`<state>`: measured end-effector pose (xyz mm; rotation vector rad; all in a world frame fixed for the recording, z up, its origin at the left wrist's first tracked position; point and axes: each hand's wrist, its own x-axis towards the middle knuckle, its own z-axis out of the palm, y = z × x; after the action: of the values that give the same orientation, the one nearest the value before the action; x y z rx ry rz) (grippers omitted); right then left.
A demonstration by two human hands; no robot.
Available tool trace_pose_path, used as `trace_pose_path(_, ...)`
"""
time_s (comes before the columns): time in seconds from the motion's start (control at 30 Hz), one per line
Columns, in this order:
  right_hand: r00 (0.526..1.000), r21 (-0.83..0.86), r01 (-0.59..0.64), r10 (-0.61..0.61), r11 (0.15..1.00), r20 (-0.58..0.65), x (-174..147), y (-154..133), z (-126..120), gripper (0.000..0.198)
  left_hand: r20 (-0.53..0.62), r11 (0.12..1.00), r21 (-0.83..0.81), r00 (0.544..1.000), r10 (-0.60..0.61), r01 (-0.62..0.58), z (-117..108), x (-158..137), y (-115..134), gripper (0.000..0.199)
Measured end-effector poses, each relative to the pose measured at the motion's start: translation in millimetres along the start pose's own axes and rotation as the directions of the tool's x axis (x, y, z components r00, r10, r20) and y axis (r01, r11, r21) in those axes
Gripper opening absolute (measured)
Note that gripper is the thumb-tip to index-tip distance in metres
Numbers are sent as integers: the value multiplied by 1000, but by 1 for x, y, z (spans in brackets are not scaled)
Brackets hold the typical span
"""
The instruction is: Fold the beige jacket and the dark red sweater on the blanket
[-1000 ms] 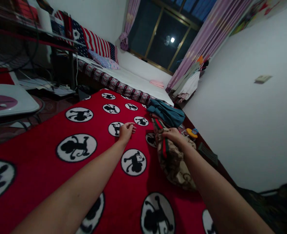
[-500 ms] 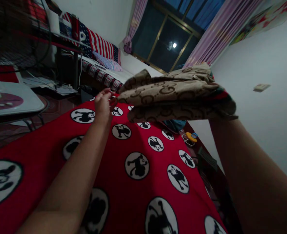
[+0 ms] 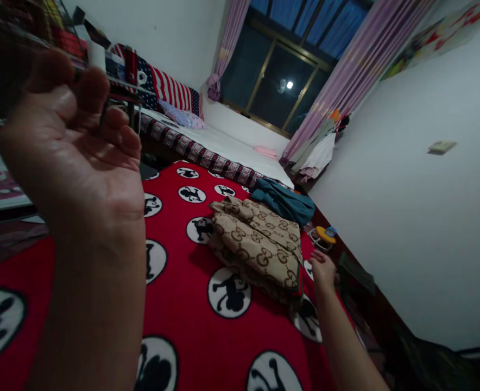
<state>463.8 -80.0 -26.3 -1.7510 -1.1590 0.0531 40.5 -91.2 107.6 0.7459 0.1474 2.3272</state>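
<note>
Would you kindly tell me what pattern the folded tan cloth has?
The folded tan cloth bears brown interlocking Gs, clearest in the head view.

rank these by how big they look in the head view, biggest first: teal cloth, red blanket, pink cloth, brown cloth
1. red blanket
2. brown cloth
3. teal cloth
4. pink cloth, though it lies farther off

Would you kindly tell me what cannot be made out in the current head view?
In the head view:
- Cloth: underside hidden against the red blanket.
- Left hand: its back, turned away from the camera.
- White table: partly hidden by that hand and cut off by the left edge.
- Poster: cut off by the top edge.
</note>
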Motion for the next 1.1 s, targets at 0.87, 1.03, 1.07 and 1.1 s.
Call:
trace_pose_path(0.87,840,-705,272,195,655,505,48,-47,113,41,572,20,740,613,-545,-672,-62,-137,-281,55)
trace_pose_path(1.03,902,-476,358,-166,804,398,24,-49,142,44,561,26,768,653,-509,-640,-55,-132,-274,61)
trace_pose_path(1.07,911,-434,358,-207,827,357,19,-46,147,43,559,24,774,664,-497,-633,-54,-132,-272,60)
trace_pose_path(1.1,918,-394,350,-227,850,325,14,-42,149,41,558,22,778,675,-482,-628,-54,-131,-270,59)
